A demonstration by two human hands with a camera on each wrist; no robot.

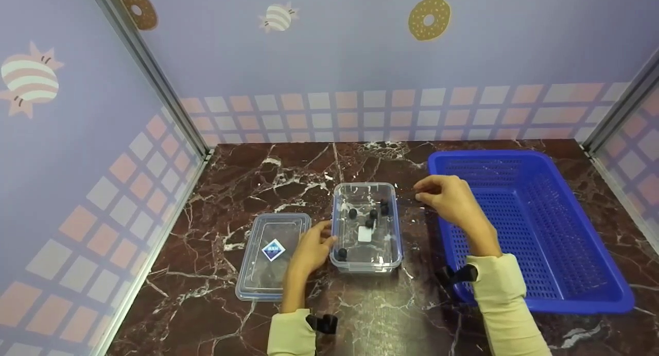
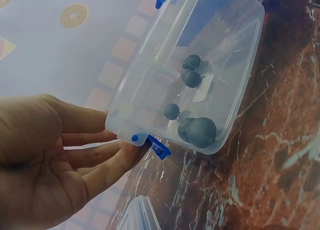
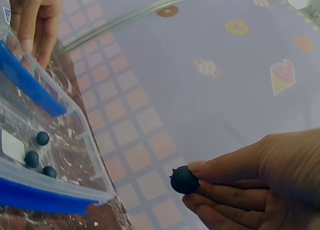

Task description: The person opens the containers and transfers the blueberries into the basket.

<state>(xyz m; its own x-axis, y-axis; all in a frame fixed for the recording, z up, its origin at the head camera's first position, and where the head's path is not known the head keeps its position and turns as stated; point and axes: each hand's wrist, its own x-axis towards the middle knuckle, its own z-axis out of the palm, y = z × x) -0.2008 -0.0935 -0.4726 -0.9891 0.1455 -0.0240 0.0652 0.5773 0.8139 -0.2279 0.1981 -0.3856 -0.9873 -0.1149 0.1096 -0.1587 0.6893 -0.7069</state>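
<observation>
- Cream-sleeved forearms reach in from the near edge of the dark red, white-veined marble tabletop (image 1: 247, 165), each wrist carrying a small black strap-mounted camera.
- Left hand (image 1: 309, 250) lies with straight, relaxed fingers against the left wall of the clear rectangular plastic container (image 1: 366, 227), touching it beside its blue latch; it grips nothing.
- Inside that container lie several small dark blue-black berries (image 1: 352, 213), scattered over the bottom near a white label; one sits in the near left corner.
- Right hand (image 1: 450, 199) hovers just right of the container's far right corner, above the left rim of the blue perforated plastic basket (image 1: 566, 227), pinching one small dark round berry (image 3: 184, 179) between thumb and fingertips.
- Left of the container, just beside it, lies the clear flat plastic lid (image 1: 272, 255) with a blue diamond-shaped sticker.
- Pale purple walls with doughnut and bee pictures and a pink-and-white checked band enclose the tabletop.
</observation>
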